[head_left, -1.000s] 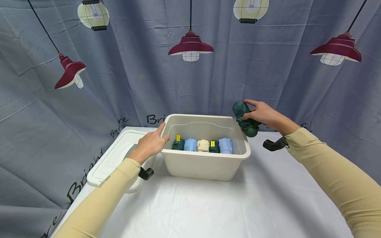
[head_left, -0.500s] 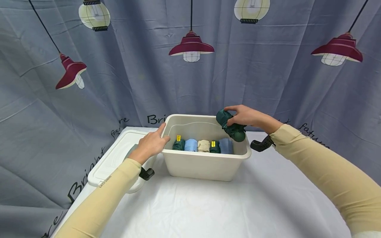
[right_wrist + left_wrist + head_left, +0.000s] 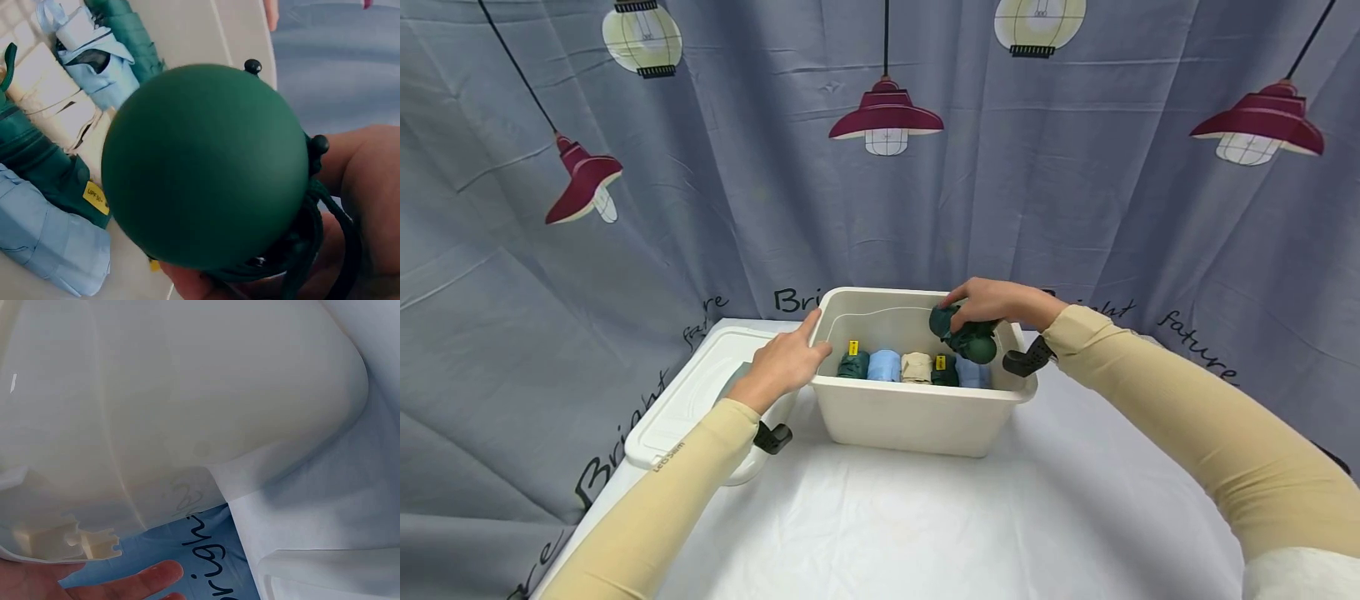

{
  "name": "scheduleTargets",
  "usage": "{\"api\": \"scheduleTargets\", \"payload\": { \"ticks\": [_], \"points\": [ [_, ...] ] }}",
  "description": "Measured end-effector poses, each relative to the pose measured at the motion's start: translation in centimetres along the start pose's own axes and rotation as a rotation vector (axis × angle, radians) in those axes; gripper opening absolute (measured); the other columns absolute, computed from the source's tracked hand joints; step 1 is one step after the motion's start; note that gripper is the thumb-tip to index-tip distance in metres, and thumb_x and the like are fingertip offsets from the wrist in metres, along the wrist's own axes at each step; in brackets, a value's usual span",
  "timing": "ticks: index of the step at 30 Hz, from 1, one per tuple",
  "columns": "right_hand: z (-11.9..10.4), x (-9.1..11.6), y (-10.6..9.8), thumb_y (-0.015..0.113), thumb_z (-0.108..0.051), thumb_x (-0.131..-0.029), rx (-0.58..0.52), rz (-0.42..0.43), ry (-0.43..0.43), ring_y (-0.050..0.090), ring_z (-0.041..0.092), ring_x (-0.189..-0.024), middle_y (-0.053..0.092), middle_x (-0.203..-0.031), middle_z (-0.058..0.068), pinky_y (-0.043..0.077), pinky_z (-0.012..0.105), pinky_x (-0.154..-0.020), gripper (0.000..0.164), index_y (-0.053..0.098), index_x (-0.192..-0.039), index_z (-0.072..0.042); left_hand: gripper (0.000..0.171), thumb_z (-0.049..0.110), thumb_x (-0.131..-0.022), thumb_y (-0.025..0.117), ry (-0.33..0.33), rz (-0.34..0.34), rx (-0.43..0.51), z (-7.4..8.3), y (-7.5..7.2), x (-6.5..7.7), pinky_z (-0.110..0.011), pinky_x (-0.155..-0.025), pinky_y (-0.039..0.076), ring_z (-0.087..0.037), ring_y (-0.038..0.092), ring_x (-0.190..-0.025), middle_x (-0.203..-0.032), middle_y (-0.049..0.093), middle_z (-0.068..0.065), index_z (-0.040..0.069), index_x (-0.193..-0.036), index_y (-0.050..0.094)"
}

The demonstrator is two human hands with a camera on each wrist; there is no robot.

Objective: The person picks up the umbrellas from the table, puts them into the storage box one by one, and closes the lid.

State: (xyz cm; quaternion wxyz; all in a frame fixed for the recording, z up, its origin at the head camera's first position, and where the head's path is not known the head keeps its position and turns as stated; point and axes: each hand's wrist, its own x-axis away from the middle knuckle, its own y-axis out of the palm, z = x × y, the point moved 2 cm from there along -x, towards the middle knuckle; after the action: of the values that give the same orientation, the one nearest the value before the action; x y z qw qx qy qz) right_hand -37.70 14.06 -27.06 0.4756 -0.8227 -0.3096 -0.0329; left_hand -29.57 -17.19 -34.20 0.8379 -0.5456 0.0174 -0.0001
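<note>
My right hand (image 3: 988,302) grips a folded dark green umbrella (image 3: 973,342) above the right part of a white plastic storage box (image 3: 902,421). In the right wrist view the round green handle end (image 3: 206,165) faces the camera, its cord hanging near the fingers. My left hand (image 3: 786,362) rests on the box's left rim, index finger extended along it; in the left wrist view other fingers (image 3: 134,581) stretch out beside the box wall. Inside stands a row of folded umbrellas: a green one (image 3: 853,364), a light blue one (image 3: 884,365), a beige one (image 3: 916,367), another green one (image 3: 945,371) and another blue one (image 3: 974,373).
A white box lid (image 3: 681,392) lies on the white-covered table (image 3: 910,525) left of the box, partly behind the left arm. A grey-blue curtain (image 3: 760,183) printed with lamps and lettering hangs close behind the table.
My right hand has carried the green umbrella leftward from beyond the box's right rim, then down into the box opening. My left hand has stayed on the left rim.
</note>
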Motion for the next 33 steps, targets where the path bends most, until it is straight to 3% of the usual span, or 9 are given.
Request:
{"api": "scheduleTargets", "payload": {
  "ticks": [9, 19, 29, 33],
  "points": [
    [-0.9, -2.1, 1.0, 0.064, -0.016, -0.091, 0.028, -0.1, 0.036, 0.066, 0.013, -0.078, 0.051, -0.142, 0.024, 0.057, 0.03, -0.07, 0.059, 0.051, -0.147, -0.004, 0.074, 0.05, -0.097, 0.039, -0.001, 0.007, 0.008, -0.1, 0.0, -0.2, -0.053, -0.084, 0.049, -0.033, 0.061, -0.115, -0.142, 0.057, -0.018, 0.031, -0.163, 0.012],
    [-1.1, -4.0, 2.5, 0.063, -0.019, -0.093, 0.11, -0.153, 0.072, 0.065, 0.024, -0.106, 0.054, -0.141, 0.022, 0.06, 0.038, -0.076, 0.058, 0.05, -0.147, -0.002, 0.074, 0.051, -0.097, 0.039, -0.005, -0.004, 0.0, 0.3, -0.1, -0.1, -0.052, -0.085, 0.048, -0.032, 0.06, -0.118, -0.145, 0.055, -0.016, 0.031, -0.164, 0.011],
    [-1.3, -5.0, 4.3, 0.064, -0.02, -0.097, 0.162, -0.246, 0.091, 0.07, 0.019, -0.092, 0.072, -0.112, 0.012, 0.06, 0.039, -0.077, 0.039, 0.066, -0.131, -0.002, 0.074, 0.049, -0.098, 0.039, -0.008, -0.006, -0.006, 0.0, 0.4, -0.1, -0.051, -0.082, 0.049, -0.032, 0.061, -0.114, -0.144, 0.056, -0.017, 0.029, -0.164, 0.012],
    [-1.3, -5.1, 4.6, 0.065, -0.022, -0.098, 0.132, -0.309, 0.099, 0.071, 0.018, -0.095, 0.071, -0.116, 0.014, 0.059, 0.04, -0.084, 0.036, 0.067, -0.125, 0.002, 0.074, 0.05, -0.098, 0.04, -0.011, 0.003, -0.012, 0.1, 0.1, -0.1, -0.049, -0.079, 0.049, -0.031, 0.062, -0.109, -0.142, 0.058, -0.017, 0.03, -0.164, 0.012]
  ]
}}
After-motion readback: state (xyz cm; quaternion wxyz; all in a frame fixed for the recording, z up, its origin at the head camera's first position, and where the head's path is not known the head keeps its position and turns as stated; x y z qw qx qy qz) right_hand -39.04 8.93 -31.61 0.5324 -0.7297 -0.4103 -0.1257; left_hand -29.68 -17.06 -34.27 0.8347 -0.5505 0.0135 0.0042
